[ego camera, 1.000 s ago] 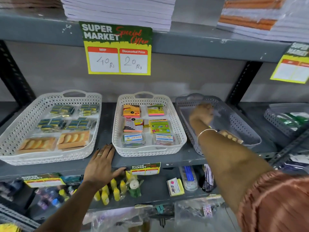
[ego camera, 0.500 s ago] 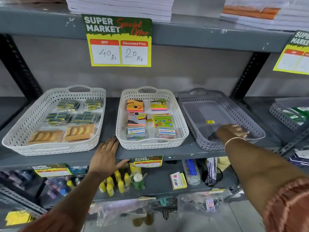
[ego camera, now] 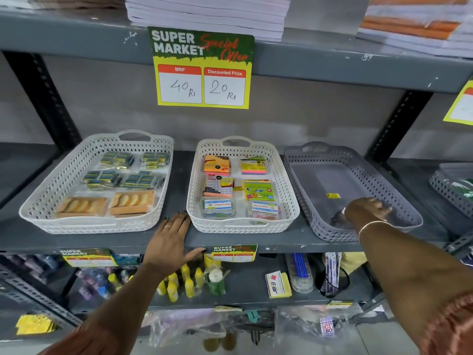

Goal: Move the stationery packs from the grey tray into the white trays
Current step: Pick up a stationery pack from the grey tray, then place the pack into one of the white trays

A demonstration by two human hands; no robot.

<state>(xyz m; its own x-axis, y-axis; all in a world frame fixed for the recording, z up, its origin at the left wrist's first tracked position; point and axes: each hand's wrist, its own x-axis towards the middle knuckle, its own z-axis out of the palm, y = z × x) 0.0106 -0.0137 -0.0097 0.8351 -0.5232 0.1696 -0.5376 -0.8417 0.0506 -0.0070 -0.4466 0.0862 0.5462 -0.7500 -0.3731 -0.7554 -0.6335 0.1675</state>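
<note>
The grey tray stands at the right of the middle shelf. Its floor is bare except for a small yellow sticker. My right hand is inside its front right corner, palm down with the fingers curled onto the floor; whatever lies under it is hidden. The middle white tray holds several sticky-note packs and two clear boxes. The left white tray holds several dark packs and two orange packs. My left hand lies flat and open on the shelf edge between the white trays.
A price sign hangs from the upper shelf, which carries paper stacks. Another grey tray sits at the far right. The lower shelf holds yellow bottles, pens and bagged goods. Dark uprights frame the bay.
My right hand moved from the back of the grey tray to its front right corner, covering the orange pack that lay there. It has stayed there since. My left hand has not moved.
</note>
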